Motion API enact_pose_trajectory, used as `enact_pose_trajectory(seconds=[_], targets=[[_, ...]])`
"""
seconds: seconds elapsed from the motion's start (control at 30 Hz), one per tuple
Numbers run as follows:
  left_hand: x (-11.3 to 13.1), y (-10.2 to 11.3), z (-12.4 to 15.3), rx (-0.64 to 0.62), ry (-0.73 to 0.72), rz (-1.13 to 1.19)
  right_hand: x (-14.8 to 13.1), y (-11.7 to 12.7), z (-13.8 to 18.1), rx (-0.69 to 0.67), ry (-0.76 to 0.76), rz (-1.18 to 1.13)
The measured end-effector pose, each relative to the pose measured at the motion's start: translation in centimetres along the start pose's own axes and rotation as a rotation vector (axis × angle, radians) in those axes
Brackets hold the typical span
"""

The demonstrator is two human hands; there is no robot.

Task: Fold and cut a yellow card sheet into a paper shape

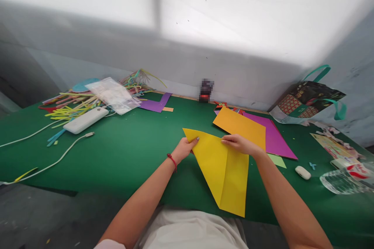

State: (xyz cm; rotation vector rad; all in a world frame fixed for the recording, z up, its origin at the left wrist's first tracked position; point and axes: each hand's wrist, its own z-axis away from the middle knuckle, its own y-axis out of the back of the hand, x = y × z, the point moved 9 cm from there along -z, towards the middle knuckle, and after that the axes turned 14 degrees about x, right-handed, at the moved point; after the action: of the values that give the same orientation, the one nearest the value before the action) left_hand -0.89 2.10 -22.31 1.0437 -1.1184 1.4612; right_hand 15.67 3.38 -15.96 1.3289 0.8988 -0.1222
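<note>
Between my two hands is a sheet of yellow paper (pixel 214 163) with a crease running down it, one side slanting to a lower point. My left hand (pixel 184 149) pinches its upper left part, thumb on top; a red cord bracelet circles that wrist. At the upper edge, farther right, my right hand (pixel 238 144) grips the sheet between thumb and fingers. The paper's lower end reaches toward the table's front edge. Just behind my right hand lie an orange sheet (pixel 242 124) and a purple sheet (pixel 276 136).
The green table (pixel 140 151) carries paper strips (pixel 67 103), a plastic bag (pixel 112 91), a white power bank (pixel 86 120) and cables on the left. At the right are a tote bag (pixel 304 101), a clear bottle (pixel 340 181) and a small white case (pixel 303 172). A wall stands behind.
</note>
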Motion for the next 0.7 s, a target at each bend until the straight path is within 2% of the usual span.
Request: enact_pose_trajectory(seconds=[0.13,0.4,0.7], targets=[[0.5,-0.1,0.1,-0.010,-0.057,-0.074,-0.3,0.3,0.1,0.002,-0.006,0.008],[0.3,-1.0,0.6,-0.168,-0.053,-0.164,0.3,1.1,0.4,0.015,-0.012,0.051],[0.3,-1.0,0.7,-0.185,-0.063,-0.163,0.3,1.0,0.5,0.008,-0.018,0.022]])
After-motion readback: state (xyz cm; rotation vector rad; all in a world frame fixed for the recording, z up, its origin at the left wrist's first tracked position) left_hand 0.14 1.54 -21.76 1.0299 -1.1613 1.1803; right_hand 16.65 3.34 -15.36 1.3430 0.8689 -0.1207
